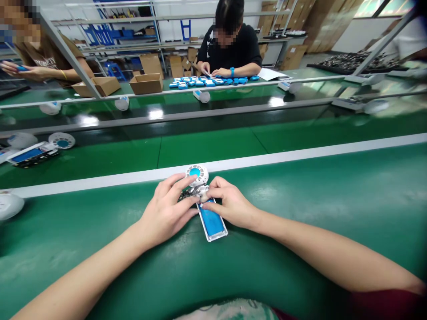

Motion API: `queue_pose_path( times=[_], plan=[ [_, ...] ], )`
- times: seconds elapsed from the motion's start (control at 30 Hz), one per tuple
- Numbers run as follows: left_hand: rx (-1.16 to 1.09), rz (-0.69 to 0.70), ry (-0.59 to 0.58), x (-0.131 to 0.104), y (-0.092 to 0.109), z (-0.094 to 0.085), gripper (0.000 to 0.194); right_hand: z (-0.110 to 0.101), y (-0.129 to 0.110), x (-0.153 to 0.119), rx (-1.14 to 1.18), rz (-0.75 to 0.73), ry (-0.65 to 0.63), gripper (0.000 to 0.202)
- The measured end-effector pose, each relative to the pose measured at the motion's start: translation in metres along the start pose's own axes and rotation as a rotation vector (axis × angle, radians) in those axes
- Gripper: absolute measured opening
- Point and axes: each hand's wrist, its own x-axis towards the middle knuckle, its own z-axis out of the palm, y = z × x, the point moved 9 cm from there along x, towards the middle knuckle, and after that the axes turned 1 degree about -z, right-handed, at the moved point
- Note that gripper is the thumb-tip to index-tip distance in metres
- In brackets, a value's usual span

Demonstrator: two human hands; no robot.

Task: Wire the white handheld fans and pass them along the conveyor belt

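A white device lies on the green bench (160,275), with a round vented head (197,174) at its far end and a blue block (212,221) in its white rectangular body. My left hand (168,206) rests over its left side, fingers bent across the head and the joint, steadying it. My right hand (231,202) comes from the right, thumb and forefinger pinched at the joint between head and body. Whatever lies between those fingertips is too small to make out. Dark and metallic parts show beside my left fingertips.
Similar devices lie at the left, one with a blue block (28,154). A conveyor (213,144) runs beyond the bench, with more white units behind. Across it, a person (233,49) handles items near many blue blocks (200,82); another stands far left. Cardboard boxes (147,83) are near them.
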Motion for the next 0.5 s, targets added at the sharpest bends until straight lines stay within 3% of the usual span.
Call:
queue_pose_path(
  times=[0.13, 0.23, 0.4, 0.5],
  plan=[
    [0.028, 0.102, 0.094, -0.002, 0.009, -0.002, 0.019, 0.002, -0.006, 0.007, -0.053, -0.062, 0.023, 0.007],
    [0.101, 0.183, 0.103, -0.003, 0.014, -0.003, 0.019, 0.003, -0.009, 0.010, -0.042, -0.094, 0.007, 0.007],
    [0.123, 0.215, 0.112, -0.003, 0.011, -0.005, 0.019, 0.002, -0.006, 0.011, -0.024, -0.077, 0.002, 0.006],
    [0.082, 0.141, 0.137, -0.003, 0.005, -0.004, 0.016, 0.005, -0.003, 0.010, -0.009, -0.059, 0.012, 0.008]
  ],
)
